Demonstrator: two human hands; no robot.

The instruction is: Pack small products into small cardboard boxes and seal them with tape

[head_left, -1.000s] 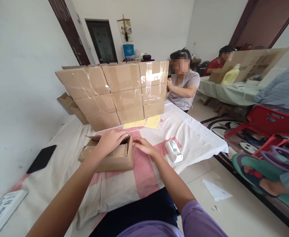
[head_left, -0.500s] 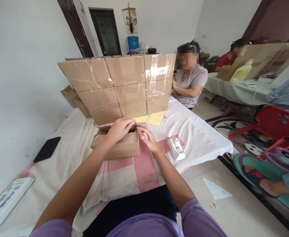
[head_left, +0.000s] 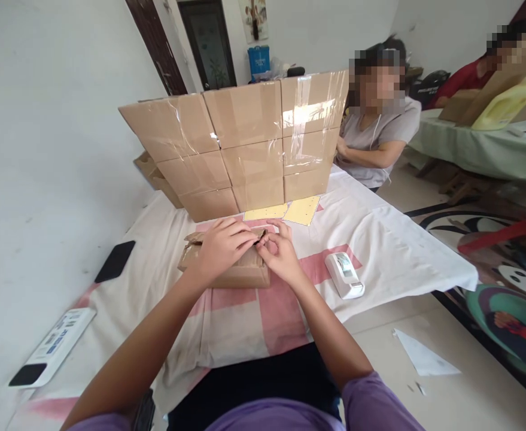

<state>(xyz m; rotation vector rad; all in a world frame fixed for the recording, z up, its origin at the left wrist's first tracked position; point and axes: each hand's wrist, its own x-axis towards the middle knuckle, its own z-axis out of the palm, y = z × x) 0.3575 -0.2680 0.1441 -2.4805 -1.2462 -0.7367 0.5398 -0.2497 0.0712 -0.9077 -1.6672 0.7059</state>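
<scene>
Currently, left hand (head_left: 224, 242) and right hand (head_left: 280, 254), both half-curled, are touching a brown rectangular cardboard box (head_left: 241, 278) toward its right; grip unclear.

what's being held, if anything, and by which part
The left hand and right hand have fingers at the top right end of the small cardboard box; grip or mere touch cannot be told.

Background black item (head_left: 429, 88): white letters "PROJE", rest unclear; print on blue bin (head_left: 258, 62), white slab (head_left: 60, 340) unreadable.
</scene>
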